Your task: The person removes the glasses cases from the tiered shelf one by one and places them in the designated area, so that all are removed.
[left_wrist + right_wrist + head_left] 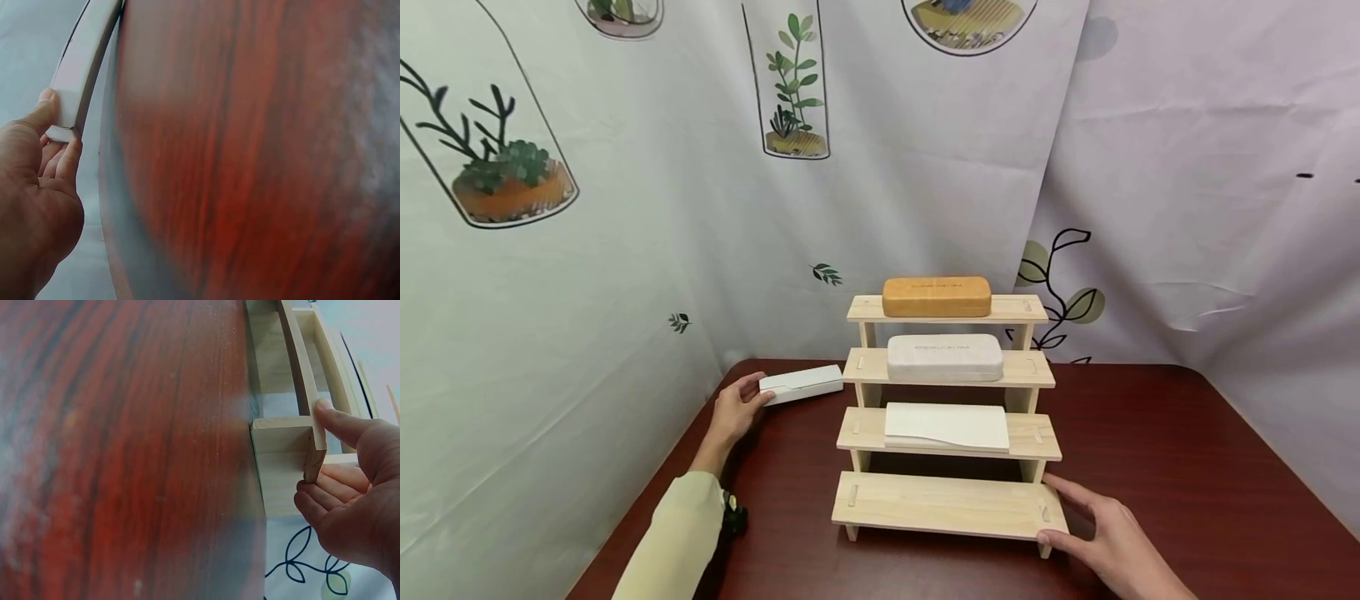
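Head view: left grip pinching the white box by its left end, left of the rack; right grip clasping the lowest shelf at its right end, orange case up top. Left wrist: thumb and fingers on opposite sides of the box. Right wrist: shelf end between thumb and fingers.

Pale fabric sheeting encloses the work area at back and both sides, creased and shadowed in folds, tinted greenish-grey at left and faintly lilac at right. A slanting edge divides the rear panels. Printed decoration noted: an orange planter and a leafy stem in outlined vessels, and a black-line vine. Table: dark reddish-brown, wood-grained, far corners rounded, surface reflecting soft light.
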The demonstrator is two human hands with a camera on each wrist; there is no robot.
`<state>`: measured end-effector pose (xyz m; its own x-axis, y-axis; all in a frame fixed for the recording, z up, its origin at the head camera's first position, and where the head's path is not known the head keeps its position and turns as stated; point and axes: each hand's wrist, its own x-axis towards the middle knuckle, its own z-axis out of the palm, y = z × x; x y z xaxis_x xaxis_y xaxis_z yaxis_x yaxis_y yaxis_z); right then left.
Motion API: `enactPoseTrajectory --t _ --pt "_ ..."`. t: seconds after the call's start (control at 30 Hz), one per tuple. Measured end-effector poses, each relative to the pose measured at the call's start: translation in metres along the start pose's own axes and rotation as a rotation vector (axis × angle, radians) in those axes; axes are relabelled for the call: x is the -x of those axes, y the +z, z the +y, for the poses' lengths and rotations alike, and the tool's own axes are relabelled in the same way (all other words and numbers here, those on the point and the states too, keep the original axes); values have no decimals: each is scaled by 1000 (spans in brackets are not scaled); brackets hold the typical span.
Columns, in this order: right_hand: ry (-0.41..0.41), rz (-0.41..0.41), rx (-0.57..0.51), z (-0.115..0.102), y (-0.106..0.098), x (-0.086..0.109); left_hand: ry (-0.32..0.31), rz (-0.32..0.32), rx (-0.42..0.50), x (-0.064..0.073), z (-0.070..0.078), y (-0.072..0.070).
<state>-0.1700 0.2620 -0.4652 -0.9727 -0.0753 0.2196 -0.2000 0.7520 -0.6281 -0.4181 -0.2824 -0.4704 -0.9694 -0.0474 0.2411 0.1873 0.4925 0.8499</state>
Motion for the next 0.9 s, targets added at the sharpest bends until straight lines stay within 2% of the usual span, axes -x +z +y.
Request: enactPoseTrajectory --t 0.33,0.6,0.9 --pt "6 -15 -7 0 0 0 5 -22 -135 -2 -5 -1" --pt "5 1 7 0 1 0 25 -53 -204 -7 -8 -1" --pt "8 -6 14 1 0 0 19 -87 -299 -12 -9 -2"
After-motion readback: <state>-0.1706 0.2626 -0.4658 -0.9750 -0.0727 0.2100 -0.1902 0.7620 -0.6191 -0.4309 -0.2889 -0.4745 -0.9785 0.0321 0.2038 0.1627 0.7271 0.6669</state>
